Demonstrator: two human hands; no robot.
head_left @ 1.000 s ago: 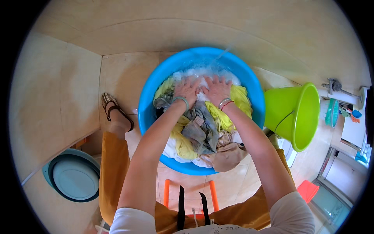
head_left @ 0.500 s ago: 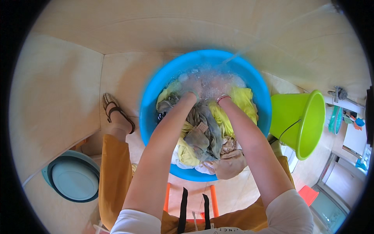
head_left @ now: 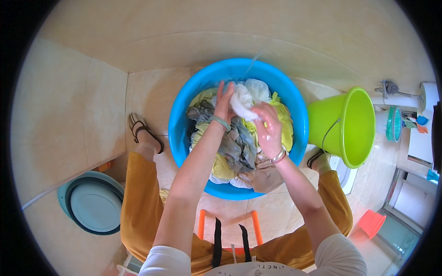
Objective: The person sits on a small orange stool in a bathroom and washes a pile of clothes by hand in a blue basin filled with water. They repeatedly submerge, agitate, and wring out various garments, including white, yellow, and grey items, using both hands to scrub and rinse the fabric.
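A wide blue basin (head_left: pixel 299 115) full of wet clothes stands between my feet. Above the clothes my right hand (head_left: pixel 268 126) is closed round one end of a white cloth (head_left: pixel 243 102). My left hand (head_left: pixel 223 103) is upright at the cloth's left side, fingers stretched out and seemingly against it; its thumb is hidden. More white fabric (head_left: pixel 258 89) lies behind the cloth. Around the hands are a bright yellow garment (head_left: pixel 284 122), a grey-green garment (head_left: pixel 237 145) and a beige one (head_left: pixel 267 177). A thin water stream (head_left: pixel 252 64) falls into the basin's far side.
A lime-green bucket (head_left: pixel 329 122) leans with its handle down, right of the basin. Grey-green basins (head_left: pixel 94 207) sit at lower left. A tiled wall (head_left: pixel 221 27) rises behind. Orange stool legs (head_left: pixel 256 227) show near me; a red container (head_left: pixel 370 224) stands at right.
Both hands have come up out of the splashing water, bringing up the white cloth. The right hand has turned and moved nearer; the splash has died down. The view has shifted slightly.
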